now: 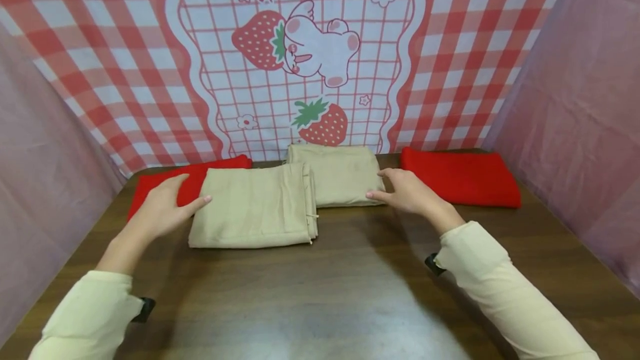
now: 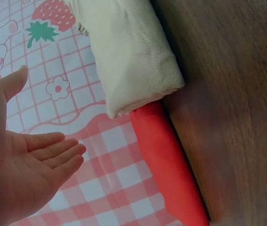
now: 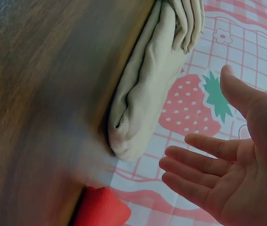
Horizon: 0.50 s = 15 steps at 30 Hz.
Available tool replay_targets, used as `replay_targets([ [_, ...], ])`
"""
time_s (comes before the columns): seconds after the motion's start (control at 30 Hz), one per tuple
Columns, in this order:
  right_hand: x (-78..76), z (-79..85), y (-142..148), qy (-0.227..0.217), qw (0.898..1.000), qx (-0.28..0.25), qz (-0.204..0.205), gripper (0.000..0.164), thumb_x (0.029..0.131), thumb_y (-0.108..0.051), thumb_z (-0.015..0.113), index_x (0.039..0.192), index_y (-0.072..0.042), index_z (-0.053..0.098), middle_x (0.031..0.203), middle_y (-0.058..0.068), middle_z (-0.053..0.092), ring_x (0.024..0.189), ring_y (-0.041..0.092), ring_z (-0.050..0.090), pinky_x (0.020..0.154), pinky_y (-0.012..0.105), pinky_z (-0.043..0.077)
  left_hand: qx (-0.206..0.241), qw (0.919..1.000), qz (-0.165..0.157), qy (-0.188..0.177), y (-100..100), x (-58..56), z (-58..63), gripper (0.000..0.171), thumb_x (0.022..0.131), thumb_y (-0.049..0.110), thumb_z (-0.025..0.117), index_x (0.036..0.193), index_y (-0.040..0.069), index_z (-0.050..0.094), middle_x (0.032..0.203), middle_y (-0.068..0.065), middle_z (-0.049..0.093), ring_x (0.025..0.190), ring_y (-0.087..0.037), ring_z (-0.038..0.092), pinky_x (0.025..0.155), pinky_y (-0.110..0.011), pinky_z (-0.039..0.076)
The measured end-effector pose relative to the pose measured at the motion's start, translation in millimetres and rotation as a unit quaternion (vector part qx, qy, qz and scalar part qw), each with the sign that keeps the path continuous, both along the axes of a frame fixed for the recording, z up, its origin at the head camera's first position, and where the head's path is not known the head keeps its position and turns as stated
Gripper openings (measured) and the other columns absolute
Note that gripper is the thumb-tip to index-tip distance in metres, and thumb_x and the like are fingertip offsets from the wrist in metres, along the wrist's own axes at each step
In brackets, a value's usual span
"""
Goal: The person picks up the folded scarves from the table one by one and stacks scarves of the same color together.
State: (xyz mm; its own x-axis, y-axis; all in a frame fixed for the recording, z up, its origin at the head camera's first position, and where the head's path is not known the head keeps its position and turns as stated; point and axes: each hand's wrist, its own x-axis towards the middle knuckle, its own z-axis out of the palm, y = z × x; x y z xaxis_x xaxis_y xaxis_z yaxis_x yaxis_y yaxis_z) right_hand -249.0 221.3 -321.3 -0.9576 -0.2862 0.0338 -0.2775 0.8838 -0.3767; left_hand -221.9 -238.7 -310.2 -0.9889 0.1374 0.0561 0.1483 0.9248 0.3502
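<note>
Two folded beige cloths lie side by side near the back of the table. The left beige cloth (image 1: 252,207) is closer to me and covers part of the right beige cloth (image 1: 337,176). My left hand (image 1: 165,209) hovers by the left cloth's left side, thumb near its edge, fingers extended and nothing held. My right hand (image 1: 412,193) is at the right cloth's right edge, thumb and fingers apart; whether it touches cannot be told. In the wrist views the left palm (image 2: 30,169) and right palm (image 3: 232,174) are both bare, with fingers spread out straight.
A folded red cloth (image 1: 155,185) lies at the back left, partly hidden by the left hand and beige cloth. Another folded red cloth (image 1: 462,179) is at the back right. A strawberry-print checked curtain (image 1: 320,115) hangs behind the brown wooden table (image 1: 310,299); pink curtains flank it.
</note>
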Motion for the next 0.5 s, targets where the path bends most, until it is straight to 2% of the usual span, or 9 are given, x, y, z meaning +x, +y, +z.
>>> replay_targets([
  [0.2, -2.2, -0.9, -1.2, 0.012, 1.000, -0.022, -0.002, 0.069, 0.086, -0.042, 0.068, 0.135, 0.004, 0.049, 0.132, 0.024, 0.058, 0.116, 0.038, 0.058, 0.100, 0.052, 0.048, 0.013, 0.9994, 0.011, -0.031, -0.9, -2.3, 0.4, 0.090, 0.091, 0.057, 0.051, 0.146, -0.009, 0.024, 0.147, -0.034, 0.031, 0.131, -0.052, 0.033, 0.103, -0.067, 0.036],
  [0.5, -6.0, -4.1, -3.3, -0.007, 0.998, -0.062, -0.009, 0.064, 0.089, -0.040, 0.065, 0.134, 0.003, 0.051, 0.129, 0.023, 0.061, 0.114, 0.036, 0.061, 0.096, 0.048, 0.051, 0.031, 0.9974, 0.016, -0.062, -1.4, -2.9, -3.0, 0.087, 0.092, 0.053, 0.052, 0.144, -0.010, 0.026, 0.144, -0.035, 0.036, 0.127, -0.051, 0.040, 0.098, -0.063, 0.043],
])
